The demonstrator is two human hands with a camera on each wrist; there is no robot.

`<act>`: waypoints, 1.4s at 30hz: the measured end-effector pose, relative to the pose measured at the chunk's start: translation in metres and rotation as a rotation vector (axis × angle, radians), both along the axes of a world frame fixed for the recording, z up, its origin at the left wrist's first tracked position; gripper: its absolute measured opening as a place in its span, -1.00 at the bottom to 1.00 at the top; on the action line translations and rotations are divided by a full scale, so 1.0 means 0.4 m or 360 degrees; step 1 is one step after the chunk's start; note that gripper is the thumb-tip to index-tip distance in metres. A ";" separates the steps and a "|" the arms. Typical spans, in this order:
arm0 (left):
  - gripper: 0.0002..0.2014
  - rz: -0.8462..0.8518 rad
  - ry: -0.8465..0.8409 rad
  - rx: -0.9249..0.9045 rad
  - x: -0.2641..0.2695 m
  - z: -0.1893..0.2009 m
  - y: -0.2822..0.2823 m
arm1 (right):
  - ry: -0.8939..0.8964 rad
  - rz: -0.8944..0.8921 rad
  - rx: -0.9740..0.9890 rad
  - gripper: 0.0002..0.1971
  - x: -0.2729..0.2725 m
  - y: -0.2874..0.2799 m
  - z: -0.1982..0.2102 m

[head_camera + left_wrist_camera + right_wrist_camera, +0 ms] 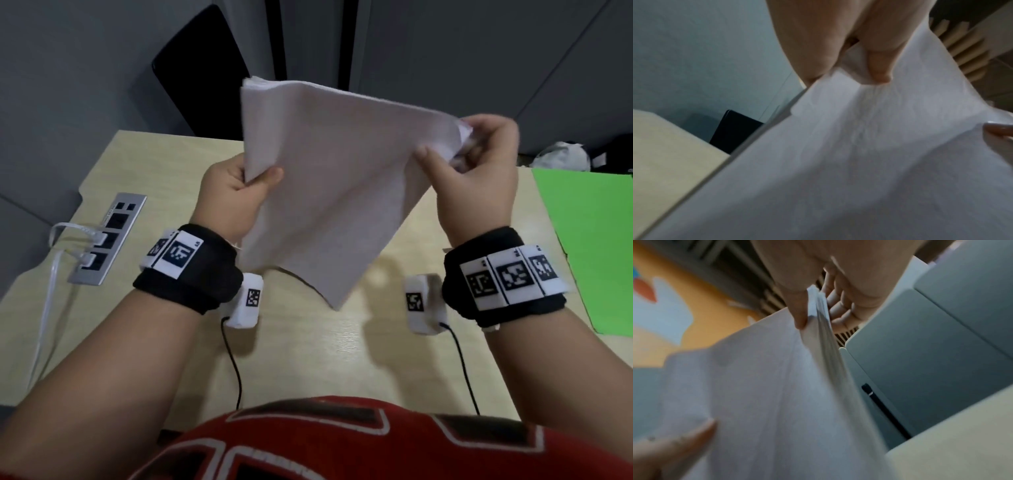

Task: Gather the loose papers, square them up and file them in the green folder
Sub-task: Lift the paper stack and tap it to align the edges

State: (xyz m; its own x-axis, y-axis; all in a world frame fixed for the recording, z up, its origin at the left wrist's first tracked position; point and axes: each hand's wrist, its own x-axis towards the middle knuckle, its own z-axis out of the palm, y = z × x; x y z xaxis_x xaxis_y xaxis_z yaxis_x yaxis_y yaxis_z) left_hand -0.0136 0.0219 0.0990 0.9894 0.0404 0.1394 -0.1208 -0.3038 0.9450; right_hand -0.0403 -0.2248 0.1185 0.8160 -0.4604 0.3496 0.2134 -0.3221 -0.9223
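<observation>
A stack of white papers (329,185) hangs in the air above the desk, turned like a diamond with one corner pointing down. My left hand (236,192) grips its left edge, thumb on the near face. My right hand (479,161) pinches the right corner, where the sheets fan apart a little. The left wrist view shows the papers (869,162) filling the frame under my left hand (869,68). In the right wrist view the stack's edge (824,337) runs between thumb and fingers of my right hand (812,308). The green folder (592,246) lies flat and closed at the desk's right side.
The light wooden desk (308,359) has a silver power strip (108,236) with white cables at its left edge. A black chair back (202,68) stands behind the desk against grey partitions. Black cables run from my wrist cameras toward my red shirt.
</observation>
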 end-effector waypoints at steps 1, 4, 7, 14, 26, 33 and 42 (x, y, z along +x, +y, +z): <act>-0.90 0.0032 0.0007 -0.0049 -0.004 -0.005 0.000 | -0.0068 0.0058 0.0209 -0.65 -0.003 0.009 -0.001; -0.85 0.0099 0.0040 -0.0104 -0.015 -0.032 0.001 | 0.0000 0.0178 0.0316 -0.80 -0.008 0.034 -0.021; -0.84 0.0146 0.0097 -0.0167 -0.026 -0.064 -0.004 | 0.0124 0.0140 -0.0019 -0.89 -0.009 0.044 -0.045; -0.84 0.0105 -0.0011 -0.0233 -0.038 -0.043 -0.019 | -0.0296 0.0178 -0.0223 -0.83 -0.020 0.070 -0.022; -0.88 0.0121 0.0666 0.0008 -0.035 -0.209 -0.039 | 0.1022 0.0387 -0.0171 -0.74 -0.022 0.050 -0.202; -0.93 0.0094 0.0755 0.0021 -0.032 -0.210 -0.035 | 0.1323 0.0500 -0.0441 -0.71 -0.034 0.036 -0.232; -0.87 -0.0078 0.0673 0.0255 -0.040 -0.210 -0.005 | 0.0070 0.0144 0.0287 -0.88 0.008 0.027 -0.027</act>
